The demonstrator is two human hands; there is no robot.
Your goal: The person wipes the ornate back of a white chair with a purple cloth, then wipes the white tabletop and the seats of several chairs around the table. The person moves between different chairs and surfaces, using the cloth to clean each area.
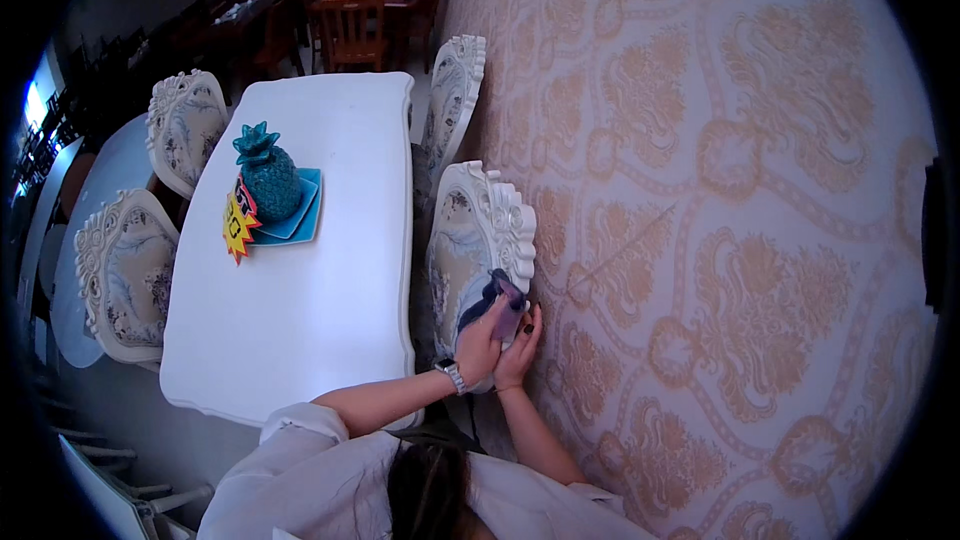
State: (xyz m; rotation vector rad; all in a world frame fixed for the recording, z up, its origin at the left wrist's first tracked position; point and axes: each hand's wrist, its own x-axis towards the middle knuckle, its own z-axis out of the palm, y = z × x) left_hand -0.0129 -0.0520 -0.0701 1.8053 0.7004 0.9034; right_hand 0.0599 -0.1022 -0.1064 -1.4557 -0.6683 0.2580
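A dark blue and purple cloth (510, 311) is bunched in my left hand (478, 351), which wears a metal-banded watch. It lies against the carved white frame of the nearest upholstered dining chair (454, 240), on the chair's wall side. My right hand (516, 360), with dark nails, curls around the outer edge of that same chair back, just right of the left hand. The cloth and left hand hide part of the frame. Beside the chair stands a white dining table (322, 315) with a scalloped edge.
On the table, a teal ceramic pineapple (271, 184) stands on stacked blue square plates (311, 229) with yellow and red price tags (238, 229). More carved chairs (127, 277) line the table. Patterned wallpaper (712, 240) rises close on the right. Wooden tables and chairs (352, 30) stand beyond.
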